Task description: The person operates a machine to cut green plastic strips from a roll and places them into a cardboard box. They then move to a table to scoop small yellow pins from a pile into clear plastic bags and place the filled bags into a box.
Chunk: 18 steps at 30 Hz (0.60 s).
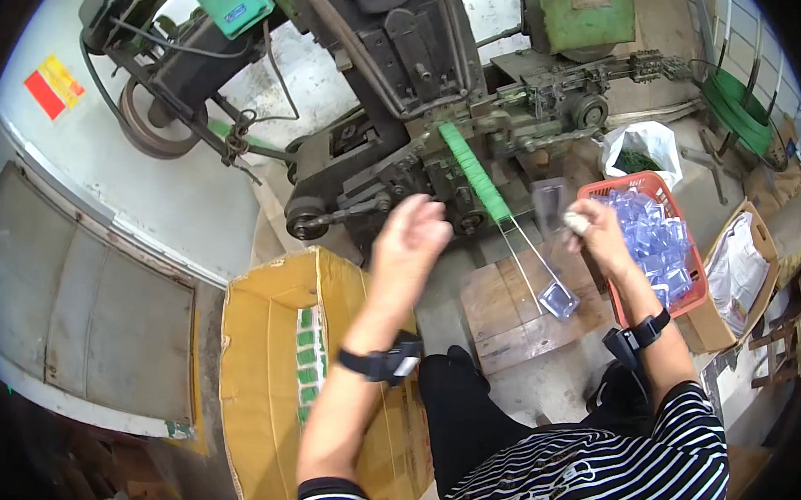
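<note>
Your right hand (594, 230) pinches a clear plastic box (550, 202) just right of the green strip (475, 174) slanting down the machine's chute, while your left hand (410, 237), fingers loosely curled and empty, hovers just left of it.

The clear box (550, 202) in the right hand (596, 233) is glossy transparent plastic. Beside it, the basket (626, 185) is red plastic. Below, the board (516, 314) is rough bare wood.
</note>
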Each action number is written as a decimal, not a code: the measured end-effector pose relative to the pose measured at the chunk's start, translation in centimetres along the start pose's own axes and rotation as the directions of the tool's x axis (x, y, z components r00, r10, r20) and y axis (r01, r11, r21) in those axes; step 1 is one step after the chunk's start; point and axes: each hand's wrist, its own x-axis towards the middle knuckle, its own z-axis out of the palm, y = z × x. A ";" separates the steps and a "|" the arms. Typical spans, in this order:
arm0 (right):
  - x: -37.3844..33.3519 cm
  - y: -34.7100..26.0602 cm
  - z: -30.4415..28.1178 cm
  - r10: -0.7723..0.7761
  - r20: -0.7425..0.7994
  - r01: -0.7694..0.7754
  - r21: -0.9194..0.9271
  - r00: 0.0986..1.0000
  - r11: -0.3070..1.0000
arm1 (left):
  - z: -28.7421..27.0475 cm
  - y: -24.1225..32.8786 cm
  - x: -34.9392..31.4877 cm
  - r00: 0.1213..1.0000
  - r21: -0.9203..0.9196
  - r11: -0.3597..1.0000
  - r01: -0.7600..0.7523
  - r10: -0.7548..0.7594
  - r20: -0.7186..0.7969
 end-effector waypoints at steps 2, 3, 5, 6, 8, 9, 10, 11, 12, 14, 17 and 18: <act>-0.1 -2.3 3.0 0.025 0.231 -0.026 0.001 0.973 1.000 | 4.8 -2.3 0.6 0.995 -0.147 0.987 0.071 -0.061 0.073; -0.2 -2.9 4.6 0.083 0.346 -0.088 -0.003 0.934 0.996 | 6.3 -3.6 0.6 0.985 -0.289 0.942 0.171 -0.159 0.064; 0.7 -2.9 5.7 0.171 0.477 -0.087 -0.193 0.862 0.977 | 8.5 -6.6 0.5 0.971 -0.522 0.834 0.178 -0.234 -0.043; 1.4 -2.4 5.6 0.248 0.487 -0.094 -0.320 0.837 0.943 | 9.2 -8.0 0.2 0.953 -0.588 0.794 0.154 -0.276 -0.123; 3.9 -1.5 5.4 0.071 0.418 0.182 -0.533 0.906 0.826 | 9.5 -10.4 -1.1 0.900 -0.638 0.739 0.219 -0.405 -0.161; 5.6 0.8 4.9 -0.224 0.401 0.450 -0.660 0.888 0.601 | 9.8 -11.4 -1.9 0.847 -0.652 0.697 0.299 -0.509 -0.156; 7.2 1.0 5.3 -0.118 0.399 0.385 -0.700 0.909 0.602 | 9.7 -14.3 -3.4 0.819 -0.732 0.590 0.341 -0.569 -0.077; 8.6 1.2 5.4 -0.080 0.399 0.375 -0.749 0.914 0.546 | 9.8 -16.7 -4.7 0.755 -0.706 0.506 0.495 -0.652 0.062; 9.6 1.5 5.5 -0.045 0.396 0.366 -0.793 0.917 0.486 | 10.7 -17.1 -5.9 0.698 -0.691 0.439 0.575 -0.704 0.134; 11.1 3.4 6.0 -0.027 0.396 0.365 -0.816 0.918 0.448 | 12.7 -17.5 -7.3 0.646 -0.674 0.350 0.650 -0.723 0.247; 10.5 3.9 6.7 0.018 0.414 0.361 -0.814 0.910 0.455 | 15.0 -17.3 -8.9 0.703 -0.711 0.314 0.629 -0.620 0.348; 9.8 3.4 6.7 0.042 0.423 0.358 -0.811 0.905 0.462 | 15.8 -17.0 -8.9 0.734 -0.735 0.307 0.605 -0.574 0.364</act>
